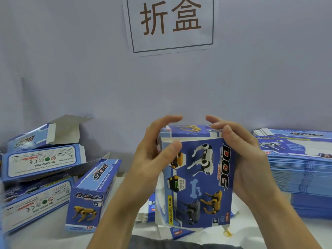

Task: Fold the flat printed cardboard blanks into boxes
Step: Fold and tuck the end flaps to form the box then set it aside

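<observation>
Between the two hands, above the near edge of the white table (53, 229), a blue printed box (195, 178) is held upright, its large face with the robot dogs and the word DOG turned toward the camera. The box is gripped from its left side by the left hand (154, 155): the thumb is pressed on the front face near the upper left corner, and the fingers are curled over the top end. The right side is clasped by the right hand (246, 159), whose palm lies along the right edge while its fingers are curled over the upper right corner, on the top flap. The bottom end of the box appears to be open (white flaps are seen hanging there).

Under the held box, a few flat blanks (181, 232) are lying on the table. On the right, a tall stack of flat blanks (301, 177) is piled. On the left, a finished box (91, 194) is standing beside a loose heap of folded boxes (39, 169), several with end flaps open. On the grey wall behind, a paper sign (170, 22) with two large characters is fixed.
</observation>
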The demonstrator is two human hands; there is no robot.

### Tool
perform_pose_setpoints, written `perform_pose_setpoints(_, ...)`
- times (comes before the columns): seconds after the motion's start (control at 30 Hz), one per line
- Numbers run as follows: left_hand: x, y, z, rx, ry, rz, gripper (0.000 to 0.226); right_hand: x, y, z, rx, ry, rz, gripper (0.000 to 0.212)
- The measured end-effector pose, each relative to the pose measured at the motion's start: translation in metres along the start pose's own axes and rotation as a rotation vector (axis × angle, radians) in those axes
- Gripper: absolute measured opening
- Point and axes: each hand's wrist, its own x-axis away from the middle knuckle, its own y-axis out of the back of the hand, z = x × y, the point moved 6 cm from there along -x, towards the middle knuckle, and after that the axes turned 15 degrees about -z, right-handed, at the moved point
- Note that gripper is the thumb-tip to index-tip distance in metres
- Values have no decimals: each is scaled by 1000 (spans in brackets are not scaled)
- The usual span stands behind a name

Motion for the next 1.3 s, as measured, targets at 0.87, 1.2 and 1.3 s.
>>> perform_pose_setpoints(0.87, 3, -9, -1, -38, -204, -93, 31, -6, 9, 1, 22, 37, -22, 1)
perform_pose_setpoints(1.2, -1, 3, -3, -220, -256, -213, 13, -4, 0, 4, 96, 121, -36, 9)
perform_pose_setpoints(1.3, -3, 14, -9, -345, -377, -312, 15, -4, 3, 9, 241, 292, -133, 18)
